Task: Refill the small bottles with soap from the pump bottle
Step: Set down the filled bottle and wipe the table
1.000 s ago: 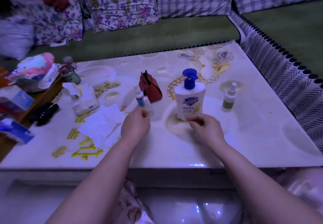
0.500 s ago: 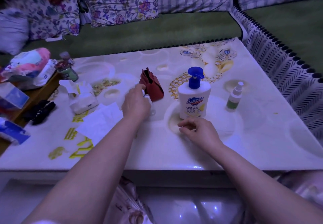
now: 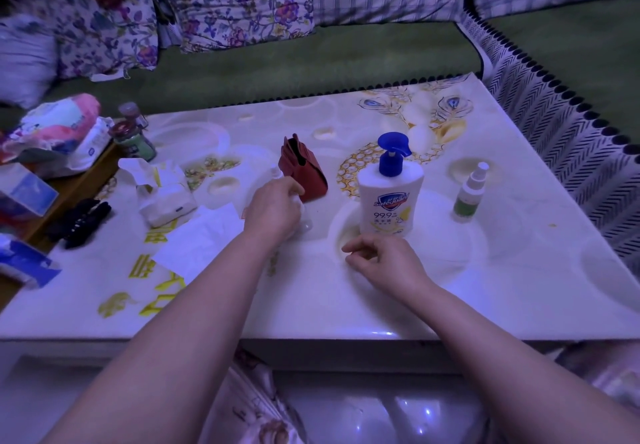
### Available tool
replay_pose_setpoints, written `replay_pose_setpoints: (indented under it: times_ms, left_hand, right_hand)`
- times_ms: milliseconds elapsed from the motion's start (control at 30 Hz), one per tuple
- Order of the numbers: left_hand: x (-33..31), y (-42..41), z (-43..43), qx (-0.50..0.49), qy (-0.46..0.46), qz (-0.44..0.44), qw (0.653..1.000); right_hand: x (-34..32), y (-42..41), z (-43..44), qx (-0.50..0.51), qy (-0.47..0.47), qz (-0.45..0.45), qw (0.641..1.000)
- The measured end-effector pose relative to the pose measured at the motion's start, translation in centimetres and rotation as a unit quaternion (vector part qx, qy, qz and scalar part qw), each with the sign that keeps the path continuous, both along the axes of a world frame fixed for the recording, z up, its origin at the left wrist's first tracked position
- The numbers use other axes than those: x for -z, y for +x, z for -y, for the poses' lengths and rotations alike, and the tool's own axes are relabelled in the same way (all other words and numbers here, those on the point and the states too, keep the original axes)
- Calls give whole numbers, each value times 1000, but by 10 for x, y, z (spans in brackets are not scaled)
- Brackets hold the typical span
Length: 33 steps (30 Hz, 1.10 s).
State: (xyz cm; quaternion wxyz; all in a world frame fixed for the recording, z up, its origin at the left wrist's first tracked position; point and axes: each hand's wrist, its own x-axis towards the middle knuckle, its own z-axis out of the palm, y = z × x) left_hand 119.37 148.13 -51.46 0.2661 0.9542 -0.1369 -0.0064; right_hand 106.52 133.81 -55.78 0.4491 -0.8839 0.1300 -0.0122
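- Counter (image 3: 519,287): glossy white slab top with gold circle and feather motifs; we log every item below as standing or lying on it.
- Pump bottle (image 3: 391,201): upright, squat white plastic body with rounded shoulders, printed label, blue pump head with its spout turned right; it stands at centre, just beyond the right hand.
- Small clear bottle (image 3: 306,223): transparent and cylindrical; we see only its lower part, beside the left hand's fingers and in front of the red pouch.
- Small white-capped bottle (image 3: 276,172): slim; only its top shows above the left hand.
- Spray bottle (image 3: 467,197): slender, white nozzle, green lower label, upright, well to the right of the pump bottle.
- Left hand (image 3: 273,211): knuckles up, fingers bent down and grasping the small clear bottle.
- Right hand (image 3: 384,260): released, resting on the counter with fingers loosely curled.
- Red pouch (image 3: 304,173): soft, folded, mouth open at the top.
- Tissue pack (image 3: 166,197): crumpled white wrapper, one tissue sticking up.
- Paper sheets (image 3: 201,239): flat, white, overlapping, just left of the left forearm.
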Motion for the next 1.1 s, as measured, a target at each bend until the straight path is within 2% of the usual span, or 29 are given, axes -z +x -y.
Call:
replay_pose_setpoints:
  times_ms: [133,333,467,667,800,933,1100]
  left_hand:
    - [-17,-16,-2,30,-49,-4,998]
    - [-37,-57,-9,146,-137,-97,975]
    - [-37,-73,-11,152,-156,-114,969]
    - [-37,-85,-10,211,-91,-59,972]
    - [-38,-88,-5,219,-77,-8,973]
    - [-36,-87,0,235,-17,47,971]
    - [-33,-84,6,174,100,9,980]
  right_hand:
    - [-5,-3,-2,19,-12,20,1000]
    - [-11,-13,-8,35,-31,59,997]
    - [-14,-24,-9,27,-35,81,996]
    - [-15,-31,-4,31,-53,106,993]
    - [-15,-30,1,25,-63,123,990]
    - [-13,-30,4,27,-74,126,989]
    - [-16,-29,8,28,-107,125,986]
